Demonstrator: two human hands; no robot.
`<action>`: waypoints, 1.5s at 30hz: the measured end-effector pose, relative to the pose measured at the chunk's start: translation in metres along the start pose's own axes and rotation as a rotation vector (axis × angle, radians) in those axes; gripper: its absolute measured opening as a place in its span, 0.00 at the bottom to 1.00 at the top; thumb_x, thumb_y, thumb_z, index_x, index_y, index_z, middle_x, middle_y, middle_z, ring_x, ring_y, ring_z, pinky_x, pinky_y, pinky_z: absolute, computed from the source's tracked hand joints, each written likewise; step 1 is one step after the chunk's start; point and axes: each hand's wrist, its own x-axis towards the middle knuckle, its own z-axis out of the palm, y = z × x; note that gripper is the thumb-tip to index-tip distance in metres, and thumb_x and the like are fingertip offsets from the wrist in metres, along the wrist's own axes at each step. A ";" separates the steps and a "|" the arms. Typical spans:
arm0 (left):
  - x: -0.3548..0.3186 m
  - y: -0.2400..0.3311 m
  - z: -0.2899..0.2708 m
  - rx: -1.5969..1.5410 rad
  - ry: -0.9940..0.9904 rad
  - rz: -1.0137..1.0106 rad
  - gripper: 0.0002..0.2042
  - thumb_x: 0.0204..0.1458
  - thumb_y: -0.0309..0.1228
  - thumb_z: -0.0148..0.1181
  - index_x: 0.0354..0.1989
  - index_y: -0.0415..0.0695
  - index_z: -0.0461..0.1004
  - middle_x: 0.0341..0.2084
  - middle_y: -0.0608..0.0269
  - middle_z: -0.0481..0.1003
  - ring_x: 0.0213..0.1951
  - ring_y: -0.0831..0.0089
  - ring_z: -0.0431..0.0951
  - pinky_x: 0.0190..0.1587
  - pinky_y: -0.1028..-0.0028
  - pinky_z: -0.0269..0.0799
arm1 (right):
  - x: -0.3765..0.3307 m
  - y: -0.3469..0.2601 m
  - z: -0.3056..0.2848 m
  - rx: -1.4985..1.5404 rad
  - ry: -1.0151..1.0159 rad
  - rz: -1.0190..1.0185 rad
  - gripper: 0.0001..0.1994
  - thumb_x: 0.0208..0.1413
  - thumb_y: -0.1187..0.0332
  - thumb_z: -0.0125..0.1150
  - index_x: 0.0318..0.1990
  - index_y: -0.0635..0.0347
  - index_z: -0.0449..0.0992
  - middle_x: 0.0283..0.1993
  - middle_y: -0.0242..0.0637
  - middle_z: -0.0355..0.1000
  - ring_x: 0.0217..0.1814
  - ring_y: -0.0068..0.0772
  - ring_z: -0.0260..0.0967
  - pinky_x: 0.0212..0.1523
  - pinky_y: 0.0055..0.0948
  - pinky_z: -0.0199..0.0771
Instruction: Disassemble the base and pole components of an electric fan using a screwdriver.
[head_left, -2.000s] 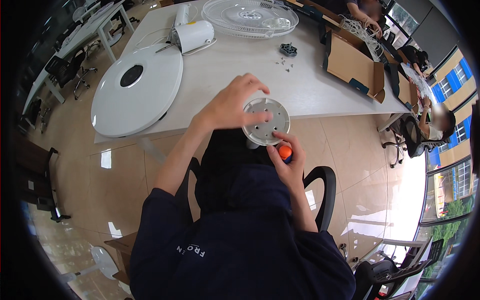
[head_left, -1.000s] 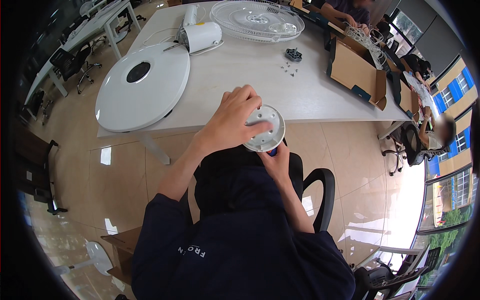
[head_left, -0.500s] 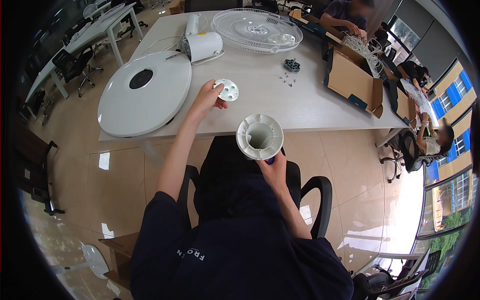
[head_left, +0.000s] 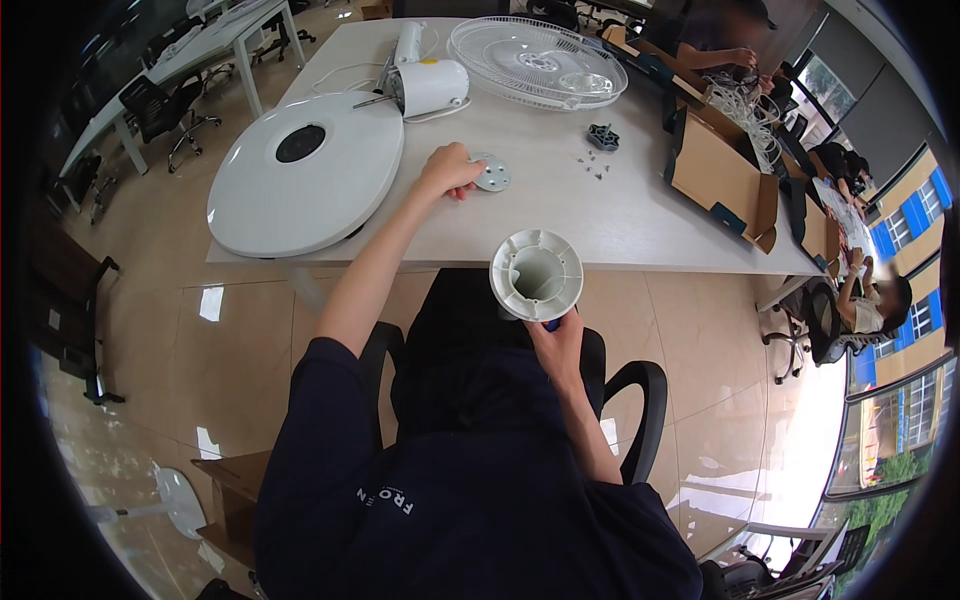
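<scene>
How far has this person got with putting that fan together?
Early on, it seems. Done: a small grey round plate lies on the white table, under the left hand's fingertips. In hand: the right hand holds a white ribbed plastic tube, open end up. Left: the big white round base, the white motor housing and the white wire grille lie apart, unjoined.

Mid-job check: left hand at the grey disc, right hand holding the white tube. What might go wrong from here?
1. The white tube is held by the right hand alone, off the table and over the lap; a slip may drop it to the floor.
2. Small loose screws lie unboxed beyond the grey disc at the left hand; a sweeping arm might scatter them.
</scene>
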 end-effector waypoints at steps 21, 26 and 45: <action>-0.145 -0.046 0.063 0.067 0.469 0.468 0.11 0.52 0.29 0.63 0.39 0.39 0.70 0.32 0.55 0.78 0.40 0.52 0.78 0.39 0.57 0.72 | 0.004 0.006 -0.005 -0.048 0.007 -0.029 0.17 0.49 0.74 0.70 0.47 0.70 0.77 0.36 0.42 0.81 0.39 0.26 0.79 0.42 0.27 0.75; -0.203 -0.057 0.110 -0.089 0.301 0.677 0.20 0.46 0.27 0.66 0.50 0.40 0.72 0.46 0.52 0.75 0.53 0.51 0.72 0.51 0.58 0.73 | -0.001 0.007 -0.009 -0.122 -0.024 -0.234 0.15 0.45 0.75 0.70 0.43 0.68 0.79 0.34 0.44 0.80 0.36 0.37 0.80 0.40 0.29 0.77; -0.235 -0.049 0.049 -0.741 0.374 0.661 0.25 0.56 0.44 0.63 0.54 0.39 0.65 0.38 0.60 0.70 0.38 0.74 0.70 0.43 0.70 0.69 | -0.026 -0.086 -0.057 0.576 -0.261 0.089 0.20 0.58 0.76 0.55 0.59 0.62 0.65 0.46 0.38 0.65 0.43 0.27 0.68 0.45 0.28 0.70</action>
